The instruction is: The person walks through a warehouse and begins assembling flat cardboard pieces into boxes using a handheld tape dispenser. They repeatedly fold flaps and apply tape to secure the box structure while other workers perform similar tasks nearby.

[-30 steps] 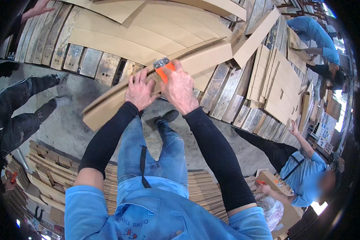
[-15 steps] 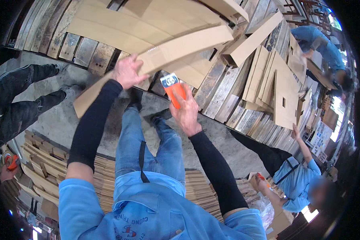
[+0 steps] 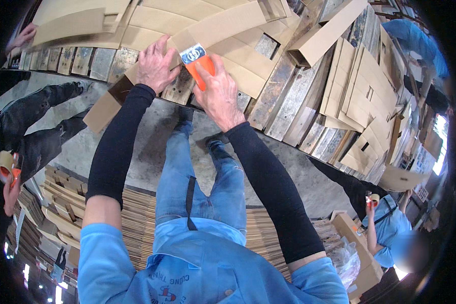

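My right hand (image 3: 220,93) grips an orange hand-held tape dispenser (image 3: 195,63) with a toothed metal blade at its far end. The blade end lies against a long folded cardboard piece (image 3: 223,25), which slants from lower left to upper right over the table edge. Beside the dispenser, my left hand (image 3: 157,66) rests on that piece with its fingers spread. The near end of the piece (image 3: 102,112) juts past the table edge and shows an open, box-like end. Any tape roll on my dispenser is hidden.
Flat cardboard sheets (image 3: 157,23) cover the slatted wooden table (image 3: 268,109). A long cardboard tube (image 3: 329,35) and cut sheets (image 3: 359,96) lie to the right. Co-workers stand left and right, two holding tape dispensers (image 3: 372,200). Stacked cardboard (image 3: 131,218) is behind me.
My right hand has brought the dispenser up and left onto the folded cardboard, close to my left hand. The left hand has shifted slightly farther. At right, a co-worker has moved a sheet.
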The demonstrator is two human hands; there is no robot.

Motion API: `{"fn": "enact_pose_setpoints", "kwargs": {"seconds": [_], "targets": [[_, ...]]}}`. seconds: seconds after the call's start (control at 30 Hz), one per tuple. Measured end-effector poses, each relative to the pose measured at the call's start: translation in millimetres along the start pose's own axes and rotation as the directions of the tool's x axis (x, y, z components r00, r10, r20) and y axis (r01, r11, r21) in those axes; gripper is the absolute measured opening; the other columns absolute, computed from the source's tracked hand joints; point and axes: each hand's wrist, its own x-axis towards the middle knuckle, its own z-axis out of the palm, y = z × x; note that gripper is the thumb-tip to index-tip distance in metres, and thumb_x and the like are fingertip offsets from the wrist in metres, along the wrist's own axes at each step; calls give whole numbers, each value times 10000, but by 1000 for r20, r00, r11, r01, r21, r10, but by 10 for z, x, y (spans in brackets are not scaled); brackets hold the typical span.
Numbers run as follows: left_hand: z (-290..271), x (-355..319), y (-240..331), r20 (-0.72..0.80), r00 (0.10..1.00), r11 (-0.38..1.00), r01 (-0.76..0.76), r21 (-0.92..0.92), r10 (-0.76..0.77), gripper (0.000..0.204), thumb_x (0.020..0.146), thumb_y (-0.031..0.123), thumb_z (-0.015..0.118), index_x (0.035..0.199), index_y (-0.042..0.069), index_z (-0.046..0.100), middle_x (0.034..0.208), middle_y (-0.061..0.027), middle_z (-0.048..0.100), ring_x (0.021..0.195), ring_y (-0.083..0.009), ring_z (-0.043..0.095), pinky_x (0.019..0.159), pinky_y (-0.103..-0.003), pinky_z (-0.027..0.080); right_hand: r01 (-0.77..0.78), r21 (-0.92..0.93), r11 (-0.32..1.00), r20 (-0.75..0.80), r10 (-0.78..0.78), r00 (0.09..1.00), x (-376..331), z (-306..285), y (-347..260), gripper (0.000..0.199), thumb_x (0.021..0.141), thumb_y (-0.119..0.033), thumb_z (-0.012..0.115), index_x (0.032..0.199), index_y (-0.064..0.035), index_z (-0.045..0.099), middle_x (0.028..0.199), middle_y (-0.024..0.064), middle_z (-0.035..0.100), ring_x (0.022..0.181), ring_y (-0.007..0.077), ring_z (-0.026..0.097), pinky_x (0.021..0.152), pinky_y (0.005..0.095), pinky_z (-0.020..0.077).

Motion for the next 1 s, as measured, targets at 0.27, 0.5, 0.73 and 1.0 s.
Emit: {"fn": "enact_pose_setpoints", "kwargs": {"seconds": [0.27,0.5,0.73,1.0], "targets": [[-33,105,-33,-7,1000,1000,-11,-4,11,559,787,517,733,1178,130,633,1491,-119,416,1273,-327,470,979,-519,393,-159,-73,985,121,167,979,-234,37,-19,415,690,-116,758,1101,-71,725,1352,212,528,913,393,700,785,469,593],[174,397,269,-57,995,982,92,165,-84,599,805,564,726,1230,156,621,1425,-141,484,1230,-332,508,983,-505,400,-33,-388,921,55,58,997,360,277,-205,207,778,-129,659,910,15,727,964,204,662,798,313,728,667,408,595],[46,542,156,-31,996,995,88,49,-87,593,757,497,792,1219,165,621,1400,-128,502,1216,-346,523,990,-512,404,-335,145,931,185,307,934,75,-195,172,446,748,-116,685,1178,-10,636,1158,247,600,1005,417,670,901,493,548],[-218,1106,-245,-302,943,990,-131,44,138,613,809,409,745,1315,89,610,1617,-189,325,1508,-353,250,1250,-489,89,-356,863,-359,506,622,598,-1312,-250,1244,367,893,-79,678,1258,-47,653,1122,25,693,1006,146,663,880,338,566]]}}
